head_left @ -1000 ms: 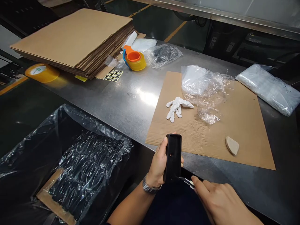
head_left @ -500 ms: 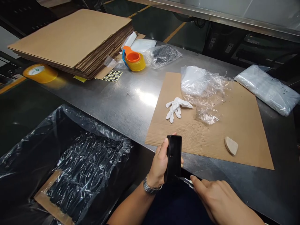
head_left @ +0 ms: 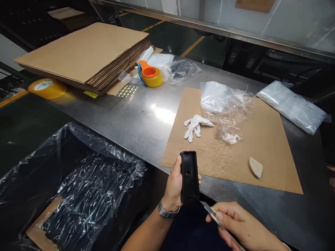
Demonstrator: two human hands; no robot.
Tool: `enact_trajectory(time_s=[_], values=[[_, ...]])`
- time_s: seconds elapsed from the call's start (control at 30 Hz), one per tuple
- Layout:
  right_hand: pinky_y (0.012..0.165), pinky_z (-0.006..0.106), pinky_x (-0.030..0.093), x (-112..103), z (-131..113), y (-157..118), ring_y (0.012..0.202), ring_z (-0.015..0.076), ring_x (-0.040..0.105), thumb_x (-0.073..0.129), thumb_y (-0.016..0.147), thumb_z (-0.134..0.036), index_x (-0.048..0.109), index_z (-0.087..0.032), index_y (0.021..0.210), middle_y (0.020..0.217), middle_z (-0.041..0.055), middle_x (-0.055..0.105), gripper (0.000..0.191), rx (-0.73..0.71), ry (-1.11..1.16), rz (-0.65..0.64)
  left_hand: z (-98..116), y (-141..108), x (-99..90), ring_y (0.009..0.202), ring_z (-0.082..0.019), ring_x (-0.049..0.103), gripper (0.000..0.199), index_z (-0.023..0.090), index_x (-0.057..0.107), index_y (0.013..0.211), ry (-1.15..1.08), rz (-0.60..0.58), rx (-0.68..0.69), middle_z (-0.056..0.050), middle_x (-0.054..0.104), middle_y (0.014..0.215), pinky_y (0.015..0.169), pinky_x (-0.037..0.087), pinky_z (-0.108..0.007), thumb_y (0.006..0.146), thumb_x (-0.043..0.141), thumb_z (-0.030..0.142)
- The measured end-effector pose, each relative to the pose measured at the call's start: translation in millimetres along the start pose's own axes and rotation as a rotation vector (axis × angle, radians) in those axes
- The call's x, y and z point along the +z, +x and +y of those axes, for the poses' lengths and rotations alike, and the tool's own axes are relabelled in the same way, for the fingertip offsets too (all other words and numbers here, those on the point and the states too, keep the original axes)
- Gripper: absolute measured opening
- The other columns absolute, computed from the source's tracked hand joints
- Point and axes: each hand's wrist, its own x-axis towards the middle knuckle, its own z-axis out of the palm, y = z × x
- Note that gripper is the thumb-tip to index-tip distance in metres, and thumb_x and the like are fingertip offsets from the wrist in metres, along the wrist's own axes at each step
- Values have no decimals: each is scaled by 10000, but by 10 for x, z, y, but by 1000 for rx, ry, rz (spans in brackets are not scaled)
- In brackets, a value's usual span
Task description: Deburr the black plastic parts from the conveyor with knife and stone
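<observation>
My left hand (head_left: 174,184) is wrapped round a black rectangular tray-like part (head_left: 190,186), holding it upright with its hollow side facing me; a small hole shows inside. In my right hand (head_left: 235,223) is a slim utility knife (head_left: 218,223), pinched between thumb and fingers. Its blade points up and left, just off the lower right corner of the black part. Beyond the hands, a white glove (head_left: 195,127) and a tan, rounded wedge-shaped block (head_left: 255,167) lie on a flat cardboard sheet (head_left: 274,146).
Crumpled clear plastic (head_left: 220,101) lies on the cardboard, and a plastic-wrapped pack (head_left: 293,106) is at right. A cardboard stack (head_left: 83,52), tape dispenser (head_left: 151,75), tape roll (head_left: 47,88) and sticker sheet (head_left: 126,91) occupy the steel table (head_left: 125,122). A plastic-lined bin (head_left: 104,139) stands at lower left.
The knife has drawn back from the black part's lower edge, and my right hand has turned so more of its handle shows. The black part's hollow face is turned more toward me.
</observation>
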Motion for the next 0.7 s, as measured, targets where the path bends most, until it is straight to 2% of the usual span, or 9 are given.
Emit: enact_trajectory(time_s=[0.1, 0.2, 0.27, 0.37, 0.43, 0.47, 0.57, 0.63, 0.7], values=[[374, 167, 300, -140, 75, 72, 369, 56, 415, 326, 889, -515, 505, -174, 957, 534, -53, 470, 392, -90, -21, 253, 9, 27, 6, 488, -151, 604, 463, 173, 553, 1067, -48, 18, -52, -23, 640, 663, 466, 505, -263, 814, 405, 531], [506, 227, 387, -399, 122, 235, 555, 127, 538, 312, 913, -406, 510, -185, 968, 677, 13, 548, 302, -220, -503, 708, 11, 35, 26, 490, -152, 610, 464, 108, 600, 866, -66, 33, -119, -52, 648, 654, 484, 512, -261, 810, 414, 530], [553, 265, 395, -571, 150, 375, 659, 177, 561, 322, 908, -304, 524, -182, 996, 774, 59, 575, 251, -217, -888, 948, 10, 29, 45, 490, -160, 615, 489, 93, 599, 784, -52, 38, -183, -71, 642, 616, 464, 497, -245, 810, 404, 540], [572, 302, 395, -688, 132, 513, 747, 235, 552, 371, 878, -244, 550, -156, 991, 866, 114, 562, 229, -153, -1149, 1083, 7, 9, 71, 477, -166, 608, 490, 94, 604, 802, -35, 31, -223, -67, 626, 578, 419, 464, -231, 807, 410, 544], [624, 320, 409, -624, 53, 501, 792, 241, 536, 408, 871, -253, 556, -144, 972, 874, 121, 548, 210, -256, -1130, 1077, 5, -7, 83, 458, -143, 586, 440, 111, 608, 896, -53, 21, -172, -40, 621, 591, 425, 462, -230, 809, 442, 510], [649, 312, 413, -553, -3, 467, 792, 224, 533, 413, 876, -258, 556, -151, 955, 857, 107, 548, 195, -348, -1089, 1008, 5, -14, 87, 455, -129, 575, 414, 126, 604, 953, -66, 15, -134, -27, 620, 604, 435, 464, -227, 811, 460, 487], [618, 242, 403, -265, -182, 323, 684, 141, 521, 425, 894, -276, 533, -186, 864, 754, 31, 548, 143, -575, -893, 612, 3, -31, 97, 483, -108, 568, 413, 156, 582, 1077, -75, -5, -64, -8, 625, 652, 471, 466, -213, 800, 505, 453], [550, 218, 369, -93, -266, 258, 609, 115, 492, 483, 871, -279, 494, -195, 807, 702, -3, 537, 106, -580, -833, 436, -7, -38, 101, 519, -107, 577, 440, 167, 581, 1106, -54, -17, -48, -3, 627, 677, 494, 467, -207, 780, 533, 459], [507, 211, 334, 10, -308, 244, 563, 102, 460, 536, 835, -246, 455, -199, 791, 674, -23, 524, 104, -530, -823, 389, -29, -46, 104, 567, -111, 587, 448, 176, 589, 1108, -27, -26, -19, -1, 631, 698, 532, 472, -208, 763, 555, 461]])
